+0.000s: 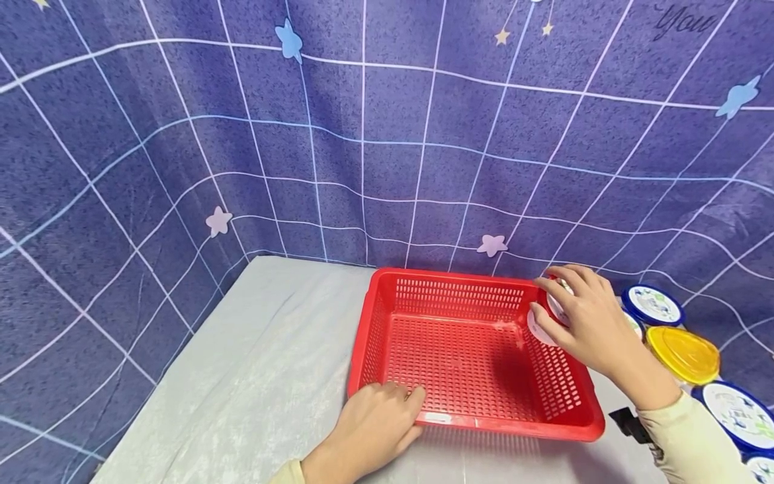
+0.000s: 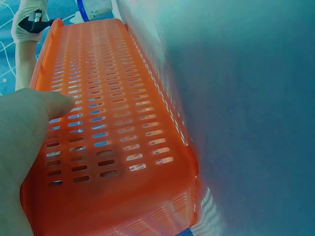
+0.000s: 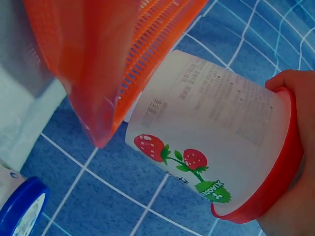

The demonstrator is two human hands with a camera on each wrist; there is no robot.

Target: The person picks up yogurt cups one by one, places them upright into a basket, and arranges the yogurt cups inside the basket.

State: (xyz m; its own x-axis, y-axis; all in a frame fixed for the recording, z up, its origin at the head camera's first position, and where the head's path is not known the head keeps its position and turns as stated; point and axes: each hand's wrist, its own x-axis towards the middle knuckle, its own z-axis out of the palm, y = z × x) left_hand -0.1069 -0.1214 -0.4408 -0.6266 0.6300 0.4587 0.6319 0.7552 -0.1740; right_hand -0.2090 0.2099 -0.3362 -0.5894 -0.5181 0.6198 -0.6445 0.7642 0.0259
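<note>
A red plastic basket [image 1: 453, 363] with slotted walls stands on the pale tabletop. My left hand [image 1: 377, 427] grips its near rim toward the left; in the left wrist view the thumb [image 2: 61, 104] lies against the outer slotted wall. At the far right corner of the basket my right hand [image 1: 583, 323] holds a white tub [image 1: 542, 329] by its red lid. Strawberries and small print show on the tub's side [image 3: 206, 128] in the right wrist view. The tub is tilted, its base toward the basket. Fingers hide much of the lid in the head view.
Right of the basket stand more tubs: a blue-lidded one [image 1: 653, 304] at the back, a yellow-lidded one [image 1: 683, 353], and another with a blue lid [image 1: 740, 417] nearer. A purple grid-patterned curtain [image 1: 393, 148] hangs behind the table. Bare tabletop [image 1: 260, 376] lies left of the basket.
</note>
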